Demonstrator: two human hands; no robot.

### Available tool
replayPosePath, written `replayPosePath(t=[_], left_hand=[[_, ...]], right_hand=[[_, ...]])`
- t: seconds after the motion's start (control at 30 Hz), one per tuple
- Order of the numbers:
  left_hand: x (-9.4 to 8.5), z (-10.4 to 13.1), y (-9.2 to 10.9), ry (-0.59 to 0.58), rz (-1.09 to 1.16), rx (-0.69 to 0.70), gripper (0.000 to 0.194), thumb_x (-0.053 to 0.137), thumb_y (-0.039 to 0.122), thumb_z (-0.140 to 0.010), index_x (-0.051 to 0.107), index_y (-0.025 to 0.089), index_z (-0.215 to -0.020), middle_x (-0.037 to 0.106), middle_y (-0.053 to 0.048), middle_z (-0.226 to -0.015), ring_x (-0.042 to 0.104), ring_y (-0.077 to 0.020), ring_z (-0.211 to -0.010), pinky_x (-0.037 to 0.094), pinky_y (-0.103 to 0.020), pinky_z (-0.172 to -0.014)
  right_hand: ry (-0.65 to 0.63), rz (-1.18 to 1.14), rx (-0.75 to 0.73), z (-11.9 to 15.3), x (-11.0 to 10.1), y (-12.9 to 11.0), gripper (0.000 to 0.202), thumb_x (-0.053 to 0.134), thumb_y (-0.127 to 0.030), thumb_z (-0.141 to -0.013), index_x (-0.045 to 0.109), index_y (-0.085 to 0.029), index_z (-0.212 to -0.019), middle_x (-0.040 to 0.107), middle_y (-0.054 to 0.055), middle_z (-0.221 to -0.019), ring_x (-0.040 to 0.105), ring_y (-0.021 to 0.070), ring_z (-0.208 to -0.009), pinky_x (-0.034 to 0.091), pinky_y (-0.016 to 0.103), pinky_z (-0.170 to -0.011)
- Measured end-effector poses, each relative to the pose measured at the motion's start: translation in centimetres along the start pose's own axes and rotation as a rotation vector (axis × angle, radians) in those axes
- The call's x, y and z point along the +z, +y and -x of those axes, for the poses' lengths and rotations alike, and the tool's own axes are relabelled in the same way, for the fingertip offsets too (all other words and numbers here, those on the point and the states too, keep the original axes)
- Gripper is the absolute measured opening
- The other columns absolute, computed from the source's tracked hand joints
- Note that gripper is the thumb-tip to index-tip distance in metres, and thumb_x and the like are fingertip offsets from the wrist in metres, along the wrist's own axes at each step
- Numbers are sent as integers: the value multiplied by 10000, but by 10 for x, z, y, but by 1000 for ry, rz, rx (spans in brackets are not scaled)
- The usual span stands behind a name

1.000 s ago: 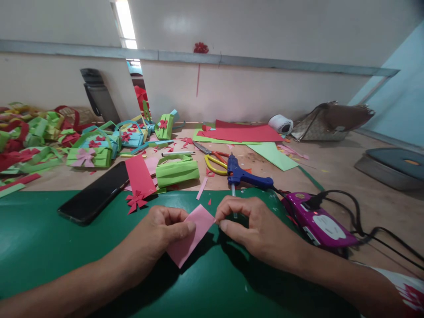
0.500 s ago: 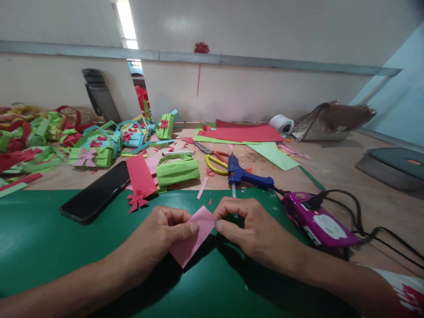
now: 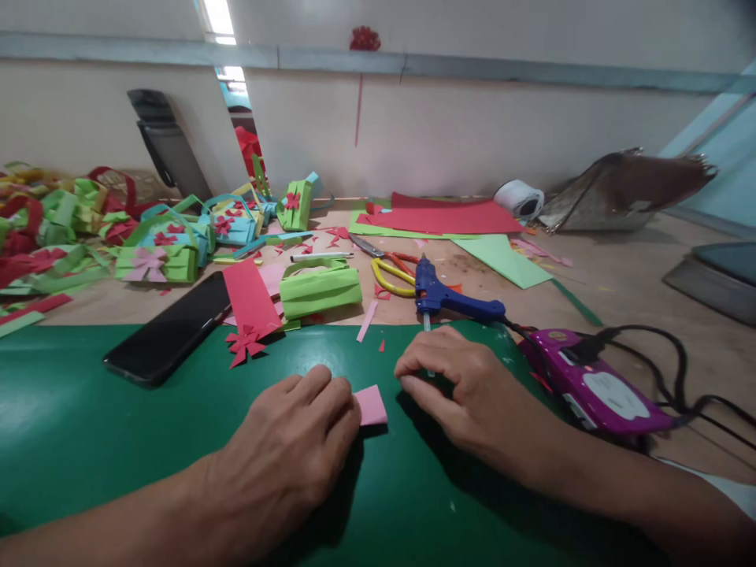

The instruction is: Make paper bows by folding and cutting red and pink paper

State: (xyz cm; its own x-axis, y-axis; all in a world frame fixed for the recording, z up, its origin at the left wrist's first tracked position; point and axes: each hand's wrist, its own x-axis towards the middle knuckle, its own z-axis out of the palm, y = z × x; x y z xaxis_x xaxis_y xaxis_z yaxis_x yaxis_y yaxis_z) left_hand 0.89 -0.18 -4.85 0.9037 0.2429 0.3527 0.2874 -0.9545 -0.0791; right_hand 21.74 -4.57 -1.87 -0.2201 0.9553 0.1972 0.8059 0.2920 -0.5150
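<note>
A small piece of pink paper (image 3: 372, 405) pokes out from under the fingers of my left hand (image 3: 301, 441), just over the green mat (image 3: 194, 425). Most of that paper is hidden by the hand, whose fingers are closed on it. To its right, my right hand (image 3: 466, 386) has thumb and forefinger drawn together, apart from the paper, with nothing showing between them. Beyond the right hand lies a blue glue gun (image 3: 434, 291), its clear glue stick pointing toward me. A green paper bag (image 3: 320, 291) lies beyond the left hand.
A black phone (image 3: 168, 331), red paper (image 3: 251, 295) and a red paper flower (image 3: 244, 343) lie left. Yellow-handled scissors (image 3: 393, 283) rest near the glue gun. A purple power box (image 3: 596, 386) with black cables is right. Finished paper bags (image 3: 157, 260) crowd the left; red sheets (image 3: 449, 214) lie behind.
The pink paper, earlier raised and held between both hands, is now low and mostly covered by my left hand. My right hand has let go of it. The view has shifted slightly.
</note>
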Motion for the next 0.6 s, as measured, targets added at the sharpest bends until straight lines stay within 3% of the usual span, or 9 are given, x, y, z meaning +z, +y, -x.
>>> replayPosePath(t=[0.1, 0.17, 0.23, 0.37, 0.4, 0.5, 0.6], left_hand=[[0, 2, 7, -70, 66, -56, 240, 412, 237, -930, 625, 159, -853, 591, -57, -752, 478, -203, -652, 391, -317, -533], [-2, 5, 11, -111, 62, -116, 380, 450, 475, -891, 629, 151, -981, 628, -94, -896, 511, -238, -746, 429, -352, -593], [-4, 9, 13, -120, 54, -146, 531, 410, 583, -864, 599, 153, -1113, 632, -107, -1003, 522, -253, -808, 445, -375, -662], [5, 17, 14, -66, 29, -88, 647, 344, 663, -841, 546, 180, -1222, 613, -124, -1118, 528, -256, -873, 443, -372, -719], [9, 20, 15, 41, -1, -84, 659, 305, 675, -843, 555, 186, -1209, 620, -125, -1087, 528, -257, -849, 439, -376, -701], [18, 26, 19, 5, -76, -144, 387, 448, 403, -903, 526, 227, -1238, 614, -94, -1122, 538, -260, -932, 437, -392, -796], [19, 35, 24, -24, -85, -152, 344, 485, 210, -886, 533, 233, -1225, 622, -59, -1145, 539, -254, -1017, 433, -374, -871]], right_hand=[[-54, 39, -21, 0, 4, 4, 150, 567, -83, -832, 617, -175, -724, 611, 4, -731, 540, 166, -741, 348, 348, -797], [-99, 54, -12, 0, 6, 7, 144, 564, -90, -843, 611, -173, -735, 598, 3, -738, 527, 165, -742, 337, 364, -825], [-136, 62, -2, 0, 8, 8, 139, 563, -100, -850, 602, -174, -739, 584, -1, -743, 516, 164, -749, 315, 388, -867], [-154, 46, -15, 2, 12, 8, 124, 548, -125, -867, 601, -175, -766, 576, 1, -766, 507, 173, -786, 274, 424, -916], [-156, 40, -25, 3, 13, 7, 130, 536, -131, -874, 605, -177, -775, 577, 5, -775, 507, 175, -793, 272, 425, -918], [-158, 70, -105, 8, 18, 4, 160, 495, -170, -903, 627, -200, -818, 577, 11, -784, 505, 176, -764, 284, 428, -904], [-88, 204, -262, 13, 24, 3, 165, 488, -270, -918, 643, -219, -943, 604, 22, -775, 513, 189, -709, 301, 448, -876]])
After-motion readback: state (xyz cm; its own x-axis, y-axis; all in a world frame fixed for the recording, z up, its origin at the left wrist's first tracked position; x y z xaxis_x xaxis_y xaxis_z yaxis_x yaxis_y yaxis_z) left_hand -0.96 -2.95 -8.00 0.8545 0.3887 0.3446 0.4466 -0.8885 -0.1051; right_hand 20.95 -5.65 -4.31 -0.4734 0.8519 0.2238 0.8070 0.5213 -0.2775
